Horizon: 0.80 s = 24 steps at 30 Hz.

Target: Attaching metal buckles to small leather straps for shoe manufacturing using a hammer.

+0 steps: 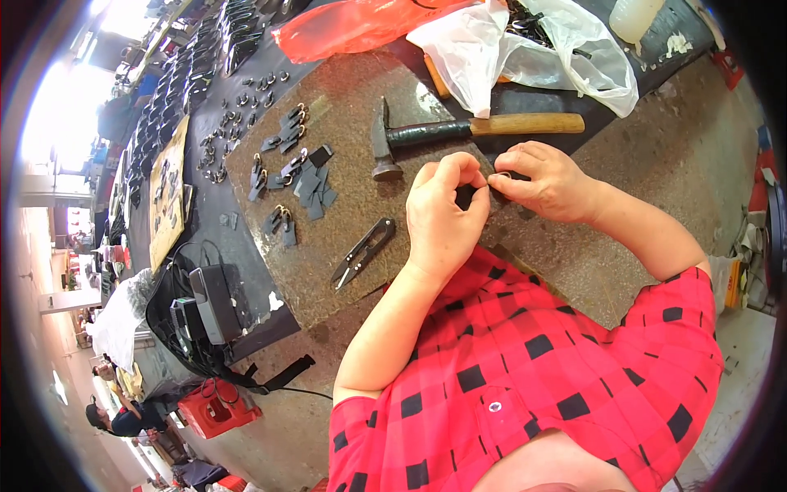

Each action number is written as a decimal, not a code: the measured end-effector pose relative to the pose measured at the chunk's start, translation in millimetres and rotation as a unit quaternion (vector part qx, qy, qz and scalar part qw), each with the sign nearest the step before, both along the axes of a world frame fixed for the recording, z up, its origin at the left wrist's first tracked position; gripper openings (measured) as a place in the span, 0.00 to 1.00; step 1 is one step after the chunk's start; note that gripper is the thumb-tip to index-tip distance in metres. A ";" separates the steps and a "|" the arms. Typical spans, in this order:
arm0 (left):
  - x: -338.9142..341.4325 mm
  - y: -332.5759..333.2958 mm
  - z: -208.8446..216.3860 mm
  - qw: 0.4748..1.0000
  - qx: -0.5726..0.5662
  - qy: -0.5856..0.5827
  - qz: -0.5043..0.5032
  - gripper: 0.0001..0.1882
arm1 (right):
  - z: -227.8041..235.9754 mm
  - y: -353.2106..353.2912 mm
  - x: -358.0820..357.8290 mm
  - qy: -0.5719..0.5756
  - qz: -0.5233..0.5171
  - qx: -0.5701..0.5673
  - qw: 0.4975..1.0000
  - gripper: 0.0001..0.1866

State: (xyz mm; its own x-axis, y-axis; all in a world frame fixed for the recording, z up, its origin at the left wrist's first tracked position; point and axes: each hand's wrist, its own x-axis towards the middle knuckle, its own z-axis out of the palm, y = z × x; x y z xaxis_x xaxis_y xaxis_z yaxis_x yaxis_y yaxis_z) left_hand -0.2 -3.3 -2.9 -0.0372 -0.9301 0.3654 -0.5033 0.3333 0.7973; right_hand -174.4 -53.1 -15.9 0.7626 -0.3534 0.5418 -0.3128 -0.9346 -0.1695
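My left hand [445,211] is curled around a small dark piece [465,197], pinching it between thumb and fingers. My right hand [548,184] sits just beside it, thumb and fingertips drawn together; I can't tell whether they grip the same piece or another.

Just past my left knuckles is the head of a hammer [447,131]; its wooden handle runs beyond my right fingers, ending near the edge of the dark table [258,271]. That blocks reaching straight ahead, with a white plastic bag [590,61] farther out.

To the left of my left hand there's open stone on the slab [324,238], then a pile of dark tabs [310,184] near its left edge. Black snips [366,250] lie closer to me, left of my wrist. To the right of my right forearm, past the edge, is open floor [672,164].
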 end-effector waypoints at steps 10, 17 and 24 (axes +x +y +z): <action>1.4 0.5 1.9 1.000 -0.007 -0.001 0.006 0.10 | 44.6 -42.1 43.3 -0.056 -0.045 0.209 0.975 0.11; -2.4 2.3 0.0 1.000 -0.006 0.011 0.011 0.10 | 45.2 -70.7 79.4 0.168 -0.032 0.183 0.968 0.16; 4.8 -0.2 -2.7 0.999 -0.044 -0.021 0.012 0.10 | 82.6 -35.9 36.8 0.033 -0.176 0.097 0.979 0.12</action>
